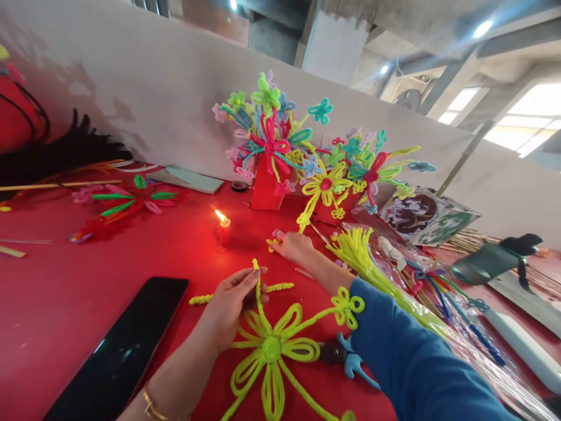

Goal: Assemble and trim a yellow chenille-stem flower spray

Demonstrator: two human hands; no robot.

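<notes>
Scene: a red table (65, 292) seen from above, covered with fuzzy-wire craft flowers.
Left hand: the left hand (230, 307), at 6 o'clock, pinches one upright strand of the yellow-green flower (272, 351) between thumb and fingertips.
Flower: it lies flat on the table just right of that hand, its looped petals spreading from a round centre and a small looped bloom at its 2 o'clock tip.
Right hand: the right hand (293, 245), in a blue sleeve, reaches toward 12 o'clock and rests on small yellow pieces (272, 243); whether its fingers close on one cannot be told.
Nearby: a lit candle (222, 225) stands at 11 o'clock of the right hand, a dark phone (123, 351) lies at 8 o'clock, and a bundle of yellow-green stems (363, 257) at 3 o'clock.
Doing it well: I judge the pinch should stay firm near the strand's base, and the sleeve well clear of the flame.
Hard to see: the flower's lower petals run off the frame, and the blue-handled tool (346, 356) is partly under the sleeve.
</notes>
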